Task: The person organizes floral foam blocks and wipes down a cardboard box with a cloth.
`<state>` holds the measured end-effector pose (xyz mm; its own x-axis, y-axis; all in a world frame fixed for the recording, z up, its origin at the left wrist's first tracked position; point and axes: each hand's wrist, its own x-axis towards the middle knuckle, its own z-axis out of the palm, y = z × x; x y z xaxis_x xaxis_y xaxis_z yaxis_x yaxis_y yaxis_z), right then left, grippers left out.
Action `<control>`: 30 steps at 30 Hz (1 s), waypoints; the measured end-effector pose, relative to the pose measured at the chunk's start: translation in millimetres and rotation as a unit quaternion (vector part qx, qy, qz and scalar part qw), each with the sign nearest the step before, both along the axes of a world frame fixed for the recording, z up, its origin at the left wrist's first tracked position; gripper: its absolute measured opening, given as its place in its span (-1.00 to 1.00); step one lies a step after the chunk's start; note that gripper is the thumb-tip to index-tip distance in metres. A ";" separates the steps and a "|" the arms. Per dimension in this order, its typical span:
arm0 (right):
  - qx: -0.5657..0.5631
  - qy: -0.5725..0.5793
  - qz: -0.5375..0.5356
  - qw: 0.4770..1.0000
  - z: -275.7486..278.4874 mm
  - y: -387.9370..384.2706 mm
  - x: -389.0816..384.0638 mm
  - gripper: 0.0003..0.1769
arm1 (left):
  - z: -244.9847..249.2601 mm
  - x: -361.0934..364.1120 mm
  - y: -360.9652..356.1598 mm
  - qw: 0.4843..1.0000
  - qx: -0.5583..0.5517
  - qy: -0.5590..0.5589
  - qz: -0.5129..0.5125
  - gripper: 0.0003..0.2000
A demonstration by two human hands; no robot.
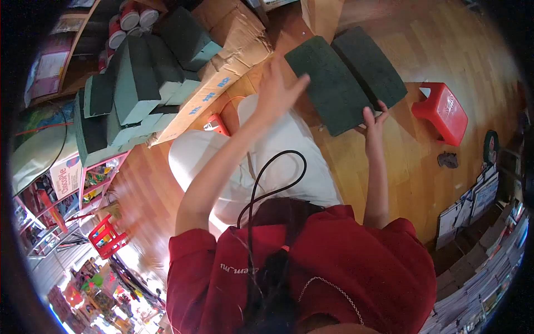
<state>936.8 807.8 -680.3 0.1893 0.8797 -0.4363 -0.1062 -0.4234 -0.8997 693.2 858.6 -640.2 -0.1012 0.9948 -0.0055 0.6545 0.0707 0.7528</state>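
Note:
Two dark green foam blocks lie side by side at the upper right: the nearer block (pixel 327 84) and the farther block (pixel 370 67), with a narrow gap between them. My right hand (pixel 374 119) touches the lower ends of both, its fingers apart at the gap. Raised left of the nearer block, slightly blurred, is my left hand (pixel 278 92), fingers spread and nothing in it. More green foam blocks (pixel 133 83) are heaped in a long cardboard box (pixel 217 72) at the upper left.
A red plastic stool (pixel 448 111) stands on the wooden floor (pixel 389 178) at the right. Stacked papers (pixel 484 267) line the lower right. Shelves with goods and a small red chair (pixel 107 237) are at the left. A dark cable (pixel 278 155) loops over my lap.

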 end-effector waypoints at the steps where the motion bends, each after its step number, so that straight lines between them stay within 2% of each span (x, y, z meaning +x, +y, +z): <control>1: 0.001 0.001 0.018 1.000 -5.0 2.9 8.0 -0.16 | -18.8 -5.6 15.8 0.994 -0.069 -0.069 0.044 -0.15; 3: -0.002 -0.002 0.049 0.999 -6.5 7.2 14.7 -0.19 | -40.4 -10.0 38.3 0.948 -0.206 -0.205 0.129 -0.10; 6: -0.026 0.000 -0.024 0.999 -7.5 13.3 13.1 -0.21 | -48.9 1.4 45.6 0.911 -0.292 -0.267 0.115 -0.05; 9: -0.004 -0.018 -0.091 0.996 -12.9 6.7 11.6 -0.22 | -64.3 15.9 40.8 0.929 -0.213 -0.297 0.056 -0.13; 12: 0.039 -0.069 -0.054 0.995 -44.1 -5.6 19.0 -0.20 | -91.8 19.8 41.5 0.950 -0.153 -0.266 0.062 -0.27; 15: 0.084 -0.111 -0.057 0.989 -37.2 -13.8 9.5 -0.12 | -118.6 17.0 45.1 0.973 -0.121 -0.192 0.039 -0.26; 18: 0.106 -0.110 -0.026 0.988 -42.6 -20.9 4.8 -0.06 | -123.6 18.7 44.1 0.971 -0.126 -0.200 0.044 -0.24; 21: 0.113 -0.112 -0.040 0.986 -43.0 -23.8 -3.4 -0.05 | -93.0 16.5 37.6 0.983 -0.121 -0.123 0.063 -0.28; 24: 0.108 -0.227 -0.035 0.967 -28.9 -26.6 -10.1 -0.13 | -8.7 -11.0 23.6 0.998 -0.027 0.029 0.054 -0.33; 25: 0.130 -0.206 -0.057 0.968 -26.5 -27.3 -11.8 -0.19 | 23.6 -23.7 17.3 0.991 0.035 0.114 0.065 -0.34; 26: 0.148 -0.184 -0.080 0.968 -25.0 -28.5 -13.2 -0.25 | 50.8 -42.3 10.1 0.973 0.093 0.199 0.075 -0.35; 28: 0.177 -0.176 -0.101 0.963 -20.7 -31.0 -11.0 -0.37 | 81.9 -102.2 3.1 0.936 0.183 0.285 0.094 -0.31; 30: 0.204 -0.204 -0.096 0.953 -16.3 -26.8 -5.2 -0.48 | 119.2 -158.5 -25.3 0.842 0.153 0.468 0.219 -0.21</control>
<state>931.6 781.0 -696.6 0.4436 0.8928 0.0784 0.2468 -0.0375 -0.9684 534.7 833.3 -521.0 -0.2753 0.8017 0.5305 0.9332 0.3554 -0.0529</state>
